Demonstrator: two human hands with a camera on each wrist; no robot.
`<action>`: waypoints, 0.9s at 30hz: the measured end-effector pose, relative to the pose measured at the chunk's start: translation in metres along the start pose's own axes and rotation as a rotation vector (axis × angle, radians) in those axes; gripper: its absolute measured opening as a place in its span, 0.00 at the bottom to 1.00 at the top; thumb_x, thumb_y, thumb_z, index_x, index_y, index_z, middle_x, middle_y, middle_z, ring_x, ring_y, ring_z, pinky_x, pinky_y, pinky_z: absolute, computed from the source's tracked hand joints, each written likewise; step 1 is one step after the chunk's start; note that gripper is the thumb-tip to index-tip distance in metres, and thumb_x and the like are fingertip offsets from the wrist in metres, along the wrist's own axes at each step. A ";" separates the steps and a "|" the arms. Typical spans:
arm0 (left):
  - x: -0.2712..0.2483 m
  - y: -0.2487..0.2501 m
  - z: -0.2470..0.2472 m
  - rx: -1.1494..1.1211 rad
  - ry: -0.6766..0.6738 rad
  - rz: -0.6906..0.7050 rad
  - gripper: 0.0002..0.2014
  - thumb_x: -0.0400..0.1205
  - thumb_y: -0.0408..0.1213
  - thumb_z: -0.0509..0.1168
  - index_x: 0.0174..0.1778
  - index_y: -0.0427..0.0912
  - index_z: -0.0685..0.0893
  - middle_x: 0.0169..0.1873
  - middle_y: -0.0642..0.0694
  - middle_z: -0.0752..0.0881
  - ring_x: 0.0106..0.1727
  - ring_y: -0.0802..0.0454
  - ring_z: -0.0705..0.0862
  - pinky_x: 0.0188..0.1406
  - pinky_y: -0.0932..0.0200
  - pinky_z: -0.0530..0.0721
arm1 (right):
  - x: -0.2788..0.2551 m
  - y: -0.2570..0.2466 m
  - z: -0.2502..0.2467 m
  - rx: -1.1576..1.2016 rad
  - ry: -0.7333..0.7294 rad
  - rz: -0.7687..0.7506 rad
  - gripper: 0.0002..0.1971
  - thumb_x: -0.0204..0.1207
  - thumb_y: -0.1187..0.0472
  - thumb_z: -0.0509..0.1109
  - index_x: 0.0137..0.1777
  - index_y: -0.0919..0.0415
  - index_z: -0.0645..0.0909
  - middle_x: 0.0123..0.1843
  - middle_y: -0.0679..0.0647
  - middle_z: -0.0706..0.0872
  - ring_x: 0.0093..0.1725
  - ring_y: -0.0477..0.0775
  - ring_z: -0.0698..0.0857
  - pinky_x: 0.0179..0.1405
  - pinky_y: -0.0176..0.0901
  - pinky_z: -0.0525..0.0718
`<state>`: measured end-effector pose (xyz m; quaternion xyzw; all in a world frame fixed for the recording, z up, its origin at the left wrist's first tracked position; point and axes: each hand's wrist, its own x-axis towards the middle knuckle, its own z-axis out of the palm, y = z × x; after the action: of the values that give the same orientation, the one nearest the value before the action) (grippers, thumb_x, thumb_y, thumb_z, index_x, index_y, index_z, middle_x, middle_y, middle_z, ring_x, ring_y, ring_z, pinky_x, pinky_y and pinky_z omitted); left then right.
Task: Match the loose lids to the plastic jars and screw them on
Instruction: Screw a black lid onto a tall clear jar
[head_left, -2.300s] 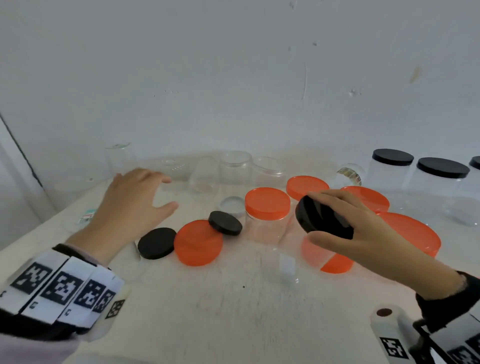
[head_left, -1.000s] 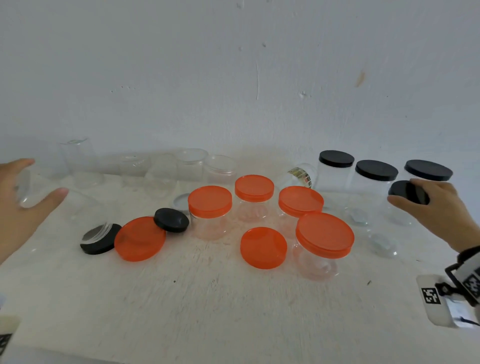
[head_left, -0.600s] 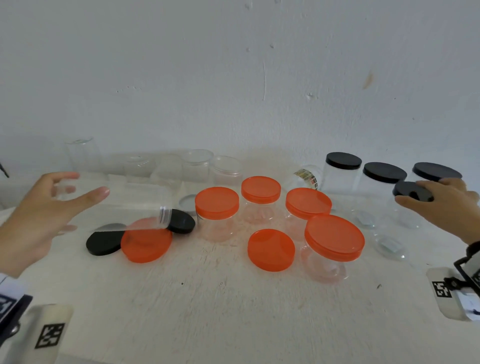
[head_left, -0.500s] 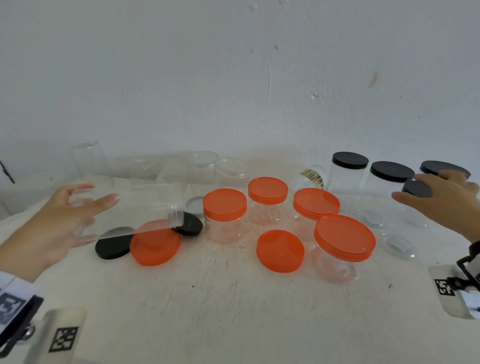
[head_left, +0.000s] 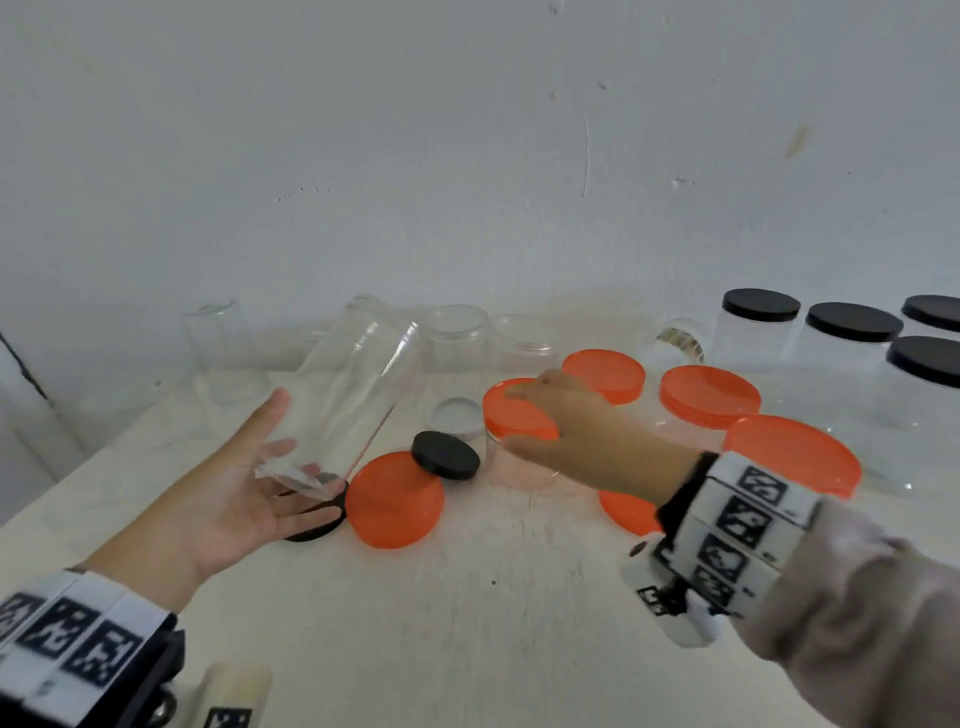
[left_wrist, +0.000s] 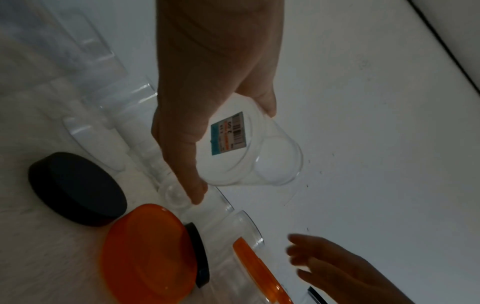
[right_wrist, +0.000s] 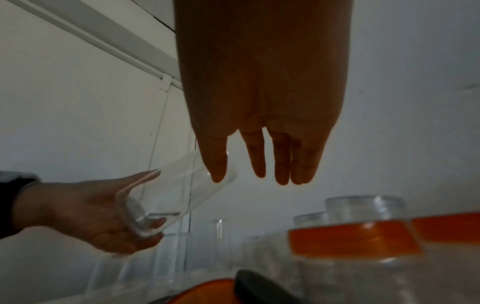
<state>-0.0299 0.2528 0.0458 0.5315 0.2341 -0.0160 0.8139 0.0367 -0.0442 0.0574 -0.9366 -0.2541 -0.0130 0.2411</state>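
Note:
My left hand (head_left: 249, 493) holds a tall clear lidless jar (head_left: 358, 384) by its base, tilted with the mouth up and away; a label shows on its bottom (left_wrist: 228, 133). My right hand (head_left: 566, 431) is empty, its fingers (right_wrist: 257, 160) straight, reaching left above an orange-lidded jar (head_left: 511, 415). A small black lid (head_left: 445, 455) leans on a loose orange lid (head_left: 395, 499). A larger black lid (head_left: 317, 527) lies partly hidden under my left hand. A second loose orange lid (head_left: 623, 512) shows below my right wrist.
Other orange-lidded jars (head_left: 709, 395) stand mid-right. Black-lidded jars (head_left: 761, 312) line the far right. Several open clear jars (head_left: 457, 332) and a small clear lid (head_left: 457, 415) sit along the back by the wall. The white table (head_left: 493, 623) reaches toward me.
My right hand let go of the black lid at the far right and swung left, empty, over the orange-lidded jar. My left hand brought the clear jar in and tipped it more upright.

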 end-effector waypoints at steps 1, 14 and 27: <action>0.002 -0.001 0.000 -0.007 -0.005 -0.003 0.36 0.63 0.56 0.75 0.61 0.38 0.75 0.55 0.30 0.81 0.54 0.31 0.88 0.41 0.36 0.89 | 0.010 -0.011 0.014 0.006 -0.046 -0.012 0.29 0.79 0.46 0.67 0.78 0.50 0.68 0.73 0.50 0.71 0.75 0.52 0.67 0.66 0.40 0.65; 0.026 -0.012 -0.017 0.055 -0.166 -0.012 0.38 0.64 0.64 0.71 0.61 0.37 0.79 0.51 0.34 0.90 0.49 0.43 0.91 0.54 0.49 0.83 | 0.080 -0.066 0.089 -0.136 -0.291 0.329 0.28 0.86 0.43 0.53 0.78 0.61 0.66 0.75 0.64 0.68 0.73 0.68 0.70 0.71 0.54 0.68; 0.034 -0.015 -0.026 0.155 -0.329 0.006 0.42 0.63 0.60 0.78 0.65 0.34 0.80 0.46 0.35 0.91 0.50 0.38 0.90 0.44 0.49 0.91 | 0.098 -0.057 0.099 -0.033 -0.321 0.393 0.30 0.81 0.39 0.60 0.73 0.60 0.63 0.67 0.63 0.79 0.65 0.66 0.79 0.66 0.57 0.77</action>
<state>-0.0132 0.2766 0.0113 0.5838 0.0942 -0.1183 0.7977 0.0847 0.0904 0.0103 -0.9619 -0.1017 0.1787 0.1802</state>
